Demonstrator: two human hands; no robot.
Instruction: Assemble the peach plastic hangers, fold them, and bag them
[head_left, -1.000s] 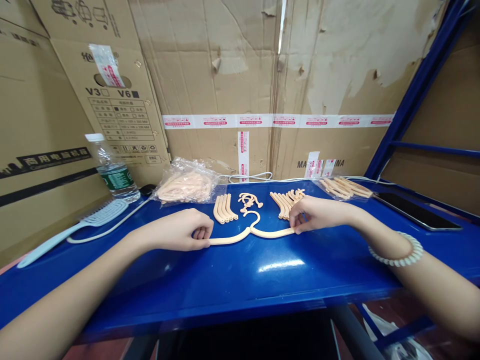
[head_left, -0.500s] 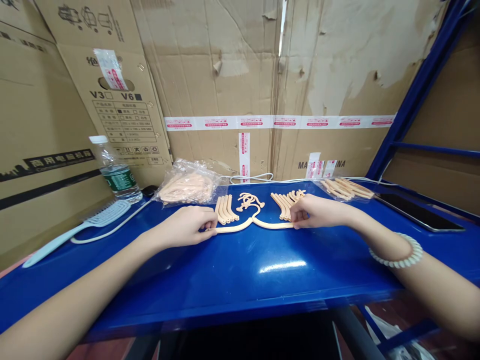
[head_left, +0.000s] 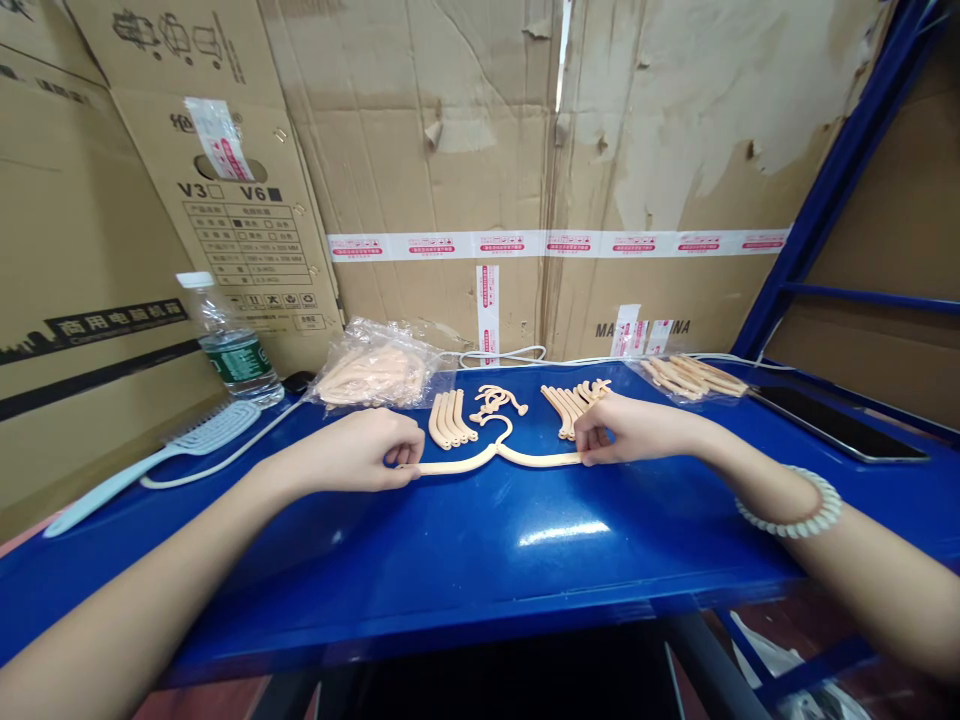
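A peach-colored hanger (head_left: 496, 450), its hook pointing away from the person, spans the gap between the two hands, near the middle of the blue table (head_left: 450, 560). The left hand (head_left: 367, 450) pinches the tip of one arm between thumb and fingers; the right hand (head_left: 637, 428) is closed the same way on the other tip. Whether the hanger touches the tabletop is hard to tell. Just beyond it lie loose hooks (head_left: 499, 402), between a left row of curved pieces (head_left: 451, 420) and a right row of similar pieces (head_left: 562, 410). Farther left, a clear plastic bag (head_left: 360, 332) holds a heap of peach pieces; a flatter bag (head_left: 686, 396) at right holds several long ones. A capped bottle (head_left: 236, 357) contains clear liquid.
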